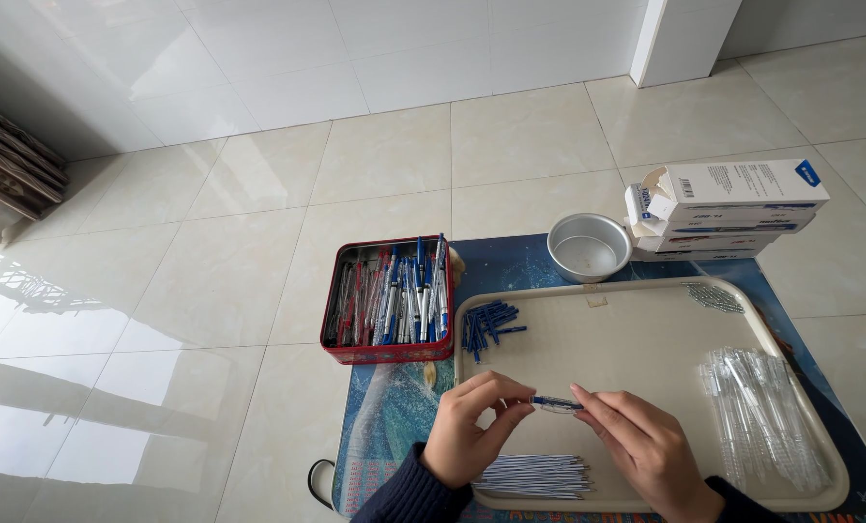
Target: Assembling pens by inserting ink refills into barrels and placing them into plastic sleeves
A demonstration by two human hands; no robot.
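Two hands hold what seems a pen (555,404) over a tray (636,358).

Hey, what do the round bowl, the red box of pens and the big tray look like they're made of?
The round bowl looks like dull brushed metal, likely aluminium: grey, with a soft sheen. The red box seems to be painted tin, glossy with a rolled rim. The tray looks like matte beige plastic, with rounded moulded edges, though that is less certain.

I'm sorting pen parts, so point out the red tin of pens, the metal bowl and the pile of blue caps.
red tin (386,354), head view, on its front wall.
metal bowl (589,230), head view, on its far rim.
blue caps (486,324), head view, middle of the pile on the tray.
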